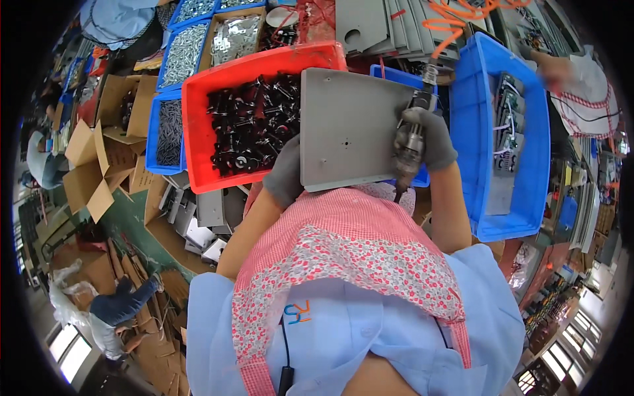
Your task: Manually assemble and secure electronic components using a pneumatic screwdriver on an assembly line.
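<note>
A grey sheet-metal panel [350,125] with a bent edge and small holes is held up in front of my apron. My left hand [285,173], in a dark grey glove, grips the panel by its left edge, and its fingertips are hidden behind it. My right hand [432,135], gloved too, is wrapped round an air screwdriver [411,146] whose tip points down, by the panel's right edge. From the tool's top runs an orange coiled hose [456,25]. Just left of the panel, a red bin [197,125] holds many small black parts [254,122] with shiny metal bits.
At right stands a long blue bin [470,125] with grey assemblies [508,138] inside. Small blue bins of screws [186,54] and dark pins [170,132] line the left. Grey plates [370,26] lie at the back. Open cardboard boxes [92,158] and other people are farther left.
</note>
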The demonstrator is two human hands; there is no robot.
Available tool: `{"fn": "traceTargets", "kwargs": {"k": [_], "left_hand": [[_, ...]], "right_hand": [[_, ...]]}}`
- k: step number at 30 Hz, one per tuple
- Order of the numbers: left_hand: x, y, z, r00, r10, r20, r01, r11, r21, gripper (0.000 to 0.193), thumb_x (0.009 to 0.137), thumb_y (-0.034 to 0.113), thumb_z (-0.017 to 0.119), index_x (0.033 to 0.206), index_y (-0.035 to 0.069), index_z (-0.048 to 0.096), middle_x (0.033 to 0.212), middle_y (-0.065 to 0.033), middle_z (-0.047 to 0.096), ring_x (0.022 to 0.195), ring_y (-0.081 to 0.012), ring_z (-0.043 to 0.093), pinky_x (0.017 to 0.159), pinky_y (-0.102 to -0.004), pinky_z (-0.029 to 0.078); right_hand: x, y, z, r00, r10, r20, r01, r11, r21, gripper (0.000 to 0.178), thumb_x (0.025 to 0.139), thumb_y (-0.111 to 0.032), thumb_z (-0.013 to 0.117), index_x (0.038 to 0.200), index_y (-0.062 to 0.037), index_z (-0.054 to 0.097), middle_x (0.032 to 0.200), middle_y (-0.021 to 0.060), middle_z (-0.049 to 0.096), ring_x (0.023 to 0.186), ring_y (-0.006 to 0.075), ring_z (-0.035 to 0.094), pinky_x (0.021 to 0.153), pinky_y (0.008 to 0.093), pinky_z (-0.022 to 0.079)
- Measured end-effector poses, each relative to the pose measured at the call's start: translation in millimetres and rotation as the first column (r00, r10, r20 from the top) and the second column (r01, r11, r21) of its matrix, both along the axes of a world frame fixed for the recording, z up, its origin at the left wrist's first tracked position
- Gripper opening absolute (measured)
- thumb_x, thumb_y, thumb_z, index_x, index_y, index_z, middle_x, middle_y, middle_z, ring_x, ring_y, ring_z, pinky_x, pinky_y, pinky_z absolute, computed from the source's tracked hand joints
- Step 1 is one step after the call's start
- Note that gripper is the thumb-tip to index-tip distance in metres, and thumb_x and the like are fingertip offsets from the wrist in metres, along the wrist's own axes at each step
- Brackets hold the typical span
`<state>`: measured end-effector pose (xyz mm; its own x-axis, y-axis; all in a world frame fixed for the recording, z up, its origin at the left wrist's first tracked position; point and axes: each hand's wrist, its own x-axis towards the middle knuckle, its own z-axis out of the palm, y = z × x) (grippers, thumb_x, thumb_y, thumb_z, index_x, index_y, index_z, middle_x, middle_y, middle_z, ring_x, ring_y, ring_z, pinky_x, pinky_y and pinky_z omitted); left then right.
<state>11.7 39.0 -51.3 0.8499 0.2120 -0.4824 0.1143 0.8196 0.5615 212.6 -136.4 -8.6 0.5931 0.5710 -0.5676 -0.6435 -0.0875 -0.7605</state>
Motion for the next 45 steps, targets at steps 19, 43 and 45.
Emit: {"fn": "traceTargets", "kwargs": {"k": [19,43,45], "left_hand": [[14.7,-21.6,33.7,0.977,-0.082,-0.199,0.109,0.986,0.127,0.048,0.076,0.013,0.067,0.118,-0.006,0.053,0.108,-0.0138,0.061,0.094,-0.0210,0.061,0.086,-0.0330,0.048],[-46.0,75.8,-11.8,0.939,0.293,0.181,-0.316,0.942,0.114,0.037,0.081,0.010,0.054,0.114,-0.005,0.059,0.116,-0.0154,0.061,0.110,-0.0287,0.056,0.097,-0.0420,0.045],[-46.7,67.6,-13.7,0.930,0.313,0.195,-0.330,0.942,0.058,0.036,0.084,0.011,0.054,0.116,-0.006,0.057,0.116,-0.0149,0.060,0.109,-0.0281,0.057,0.096,-0.0405,0.046]], "right_hand": [[-12.8,-21.8,-2.8,0.982,-0.127,0.143,0.134,0.990,-0.047,0.016,0.075,-0.013,0.062,0.087,-0.0023,0.058,0.056,0.0092,0.058,0.044,0.0194,0.057,0.041,0.0322,0.049],[73.8,-47.6,-24.3,0.697,-0.604,0.386,0.460,0.790,0.405,0.017,0.079,0.004,0.057,0.094,-0.0035,0.055,0.076,0.0121,0.062,0.053,0.0142,0.058,0.040,0.0249,0.044],[71.4,-42.2,-46.9,0.695,-0.593,0.407,0.452,0.800,0.395,0.018,0.078,0.006,0.056,0.094,-0.0029,0.055,0.077,0.0123,0.062,0.052,0.0142,0.058,0.041,0.0246,0.044]]}}
